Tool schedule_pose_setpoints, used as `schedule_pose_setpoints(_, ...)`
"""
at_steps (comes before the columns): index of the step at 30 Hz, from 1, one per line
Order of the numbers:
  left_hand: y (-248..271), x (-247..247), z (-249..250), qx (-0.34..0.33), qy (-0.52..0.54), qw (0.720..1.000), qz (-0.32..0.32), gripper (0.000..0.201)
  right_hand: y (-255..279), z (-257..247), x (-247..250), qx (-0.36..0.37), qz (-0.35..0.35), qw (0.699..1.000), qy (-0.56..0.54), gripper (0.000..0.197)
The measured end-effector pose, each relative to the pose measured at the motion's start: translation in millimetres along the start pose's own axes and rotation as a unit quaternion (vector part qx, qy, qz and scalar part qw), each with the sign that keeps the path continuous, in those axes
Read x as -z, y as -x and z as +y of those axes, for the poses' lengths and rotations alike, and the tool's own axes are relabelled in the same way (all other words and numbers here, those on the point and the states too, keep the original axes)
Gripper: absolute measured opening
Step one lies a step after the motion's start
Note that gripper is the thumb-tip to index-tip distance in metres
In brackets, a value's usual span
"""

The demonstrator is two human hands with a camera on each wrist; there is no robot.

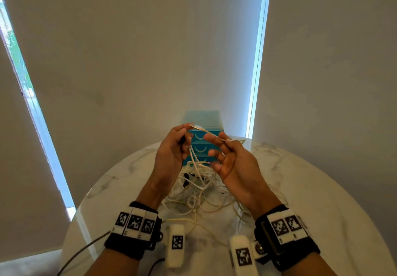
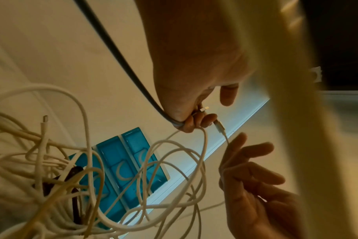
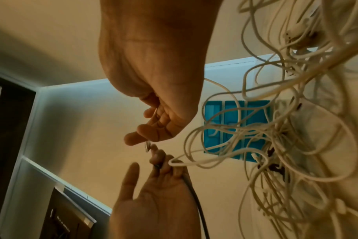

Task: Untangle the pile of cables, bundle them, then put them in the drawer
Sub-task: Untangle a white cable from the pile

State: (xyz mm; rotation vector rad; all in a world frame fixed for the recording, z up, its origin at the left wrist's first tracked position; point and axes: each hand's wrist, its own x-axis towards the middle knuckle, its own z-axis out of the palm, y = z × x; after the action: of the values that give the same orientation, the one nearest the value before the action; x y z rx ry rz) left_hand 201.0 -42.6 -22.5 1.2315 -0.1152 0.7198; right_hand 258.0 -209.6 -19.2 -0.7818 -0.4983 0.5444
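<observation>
While both hands are raised over the table in the head view, the left hand pinches a plug at its fingertips and the right hand has its fingers loosely spread with the same cable passing across them. The pile lies tangled below, just in front of the blue drawers, which look closed. Pulling this cable up hard would likely drag the whole knot and tighten it.

From the left wrist, the left hand curls round several strands: 1 dark cable, a white loop, and the plug. The right hand lies half spread with the cable across its fingers. Holding so many at once risks feeding the wrong strand, or letting the plug slip back into the pile.

From the right wrist, the right hand is relaxed, thumb and finger barely closing on the cable; whether it truly grips I cannot tell. Loops hang in front of the drawers, so a snag there could tug them.
</observation>
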Motion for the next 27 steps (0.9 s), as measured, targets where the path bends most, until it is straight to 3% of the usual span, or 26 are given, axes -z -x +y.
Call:
schedule_pose_setpoints(5,3,-2,0,-0.052,-0.132,0.989,0.037,0.032,-1,10,-4,-0.023,-0.008,0.999,0.044,0.024)
schedule_pose_setpoints(8,4,1,2,-0.091,-0.137,0.984,0.067,0.03,-2,5,3,-0.023,0.009,0.996,0.091,0.025)
schedule_pose_setpoints(11,0,9,9,-0.097,-0.101,0.984,0.108,0.031,-4,-7,18,0.026,0.1,0.985,0.139,0.018)
schedule_pose_setpoints(13,-2,15,13,-0.103,-0.103,0.983,0.115,0.031,-3,-18,22,0.116,0.188,0.951,0.217,0.015)
schedule_pose_setpoints(15,-2,15,16,-0.117,-0.135,0.979,0.101,0.027,1,-23,16,0.218,0.224,0.887,0.34,0.014)
schedule_pose_setpoints(17,2,7,17,-0.125,-0.169,0.975,0.064,0.024,6,-20,1,0.261,0.157,0.843,0.444,0.011)
schedule_pose_setpoints(21,9,-6,17,-0.107,-0.201,0.974,-0.013,0.03,8,3,-14,0.206,0.042,0.812,0.544,0.024)
schedule_pose_setpoints(24,7,-16,21,-0.083,-0.225,0.969,-0.053,0.034,7,9,-8,0.146,0.014,0.811,0.566,0.032)
schedule_pose_setpoints(27,-3,-33,25,-0.021,-0.246,0.965,-0.092,0.039,7,5,-1,0.127,0.015,0.844,0.521,0.031)
